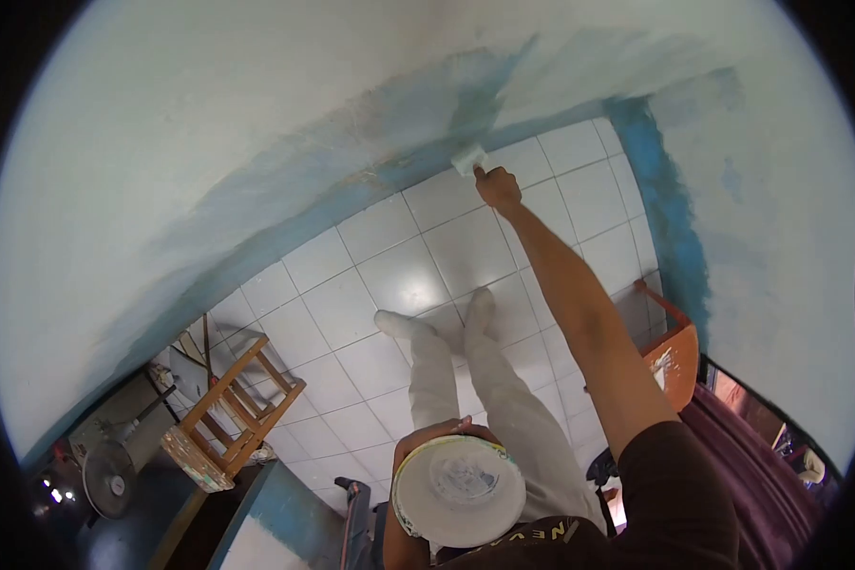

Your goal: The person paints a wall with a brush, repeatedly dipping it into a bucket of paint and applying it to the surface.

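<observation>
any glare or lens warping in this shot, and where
Head view: a bright patch of glare sits on the white floor tiles just ahead of the feet; head view: strong fisheye warping, with the bottom edge of the wall bowed into an arc and the picture's corners black.

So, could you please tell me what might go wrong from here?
The brush in the right hand is close to the uncovered floor tiles, so drips or smears might mark them. The open bucket, cradled in the left hand near the trousers, could spill its whitish contents if it tips.
</observation>
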Available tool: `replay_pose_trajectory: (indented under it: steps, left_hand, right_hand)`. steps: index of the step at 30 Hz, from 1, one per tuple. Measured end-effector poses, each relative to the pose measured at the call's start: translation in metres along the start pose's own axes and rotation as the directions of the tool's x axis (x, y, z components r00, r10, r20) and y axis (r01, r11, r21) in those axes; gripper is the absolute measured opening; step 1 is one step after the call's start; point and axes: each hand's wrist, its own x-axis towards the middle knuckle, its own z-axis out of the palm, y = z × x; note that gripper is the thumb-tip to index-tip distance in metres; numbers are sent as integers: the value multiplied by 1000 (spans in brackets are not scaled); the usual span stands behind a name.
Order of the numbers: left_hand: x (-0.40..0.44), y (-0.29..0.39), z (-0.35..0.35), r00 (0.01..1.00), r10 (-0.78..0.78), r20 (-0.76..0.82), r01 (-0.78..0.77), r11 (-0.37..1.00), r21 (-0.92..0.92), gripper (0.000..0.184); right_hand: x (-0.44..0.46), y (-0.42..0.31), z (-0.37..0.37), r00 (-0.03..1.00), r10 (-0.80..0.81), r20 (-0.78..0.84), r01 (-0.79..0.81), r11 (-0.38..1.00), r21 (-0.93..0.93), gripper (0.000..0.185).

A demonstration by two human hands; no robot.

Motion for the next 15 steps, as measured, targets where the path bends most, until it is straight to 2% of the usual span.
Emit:
replay_pose_trajectory:
  steps: [1,2,5,9,10,12,13,15]
  left_hand:
    - [-1,-1,-4,1000,-24,-9,24,1000,12,44]
    - [-2,-2,-7,999,-47,-16,47,999,23,45]
    - [-3,-1,-8,995,-94,-19,95,995,41,47]
    - [-3,-4,-8,989,-146,-16,146,988,52,50]
    - [-6,-3,-6,987,-160,-19,161,985,54,50]
    - [-8,3,-6,985,-169,-25,171,983,75,50]
    - [-8,6,-6,985,-172,-28,174,981,86,49]
    - [-9,13,-7,984,-175,-37,178,978,106,47]
  right_hand:
    - [11,7,-4,988,1,152,-6,999,32,63]
    - [5,3,-9,988,17,151,-23,999,42,63]
    - [-40,-66,-88,999,-32,39,15,925,379,64]
    - [-118,-110,-202,947,-317,-55,309,847,432,72]
    - [-130,-117,-219,949,-311,-58,305,848,434,72]
    - [-144,-125,-235,913,-374,-161,396,721,569,73]
    - [-142,-125,-231,917,-364,-164,388,721,574,73]
    - [-128,-123,-212,863,-416,-288,498,595,631,65]
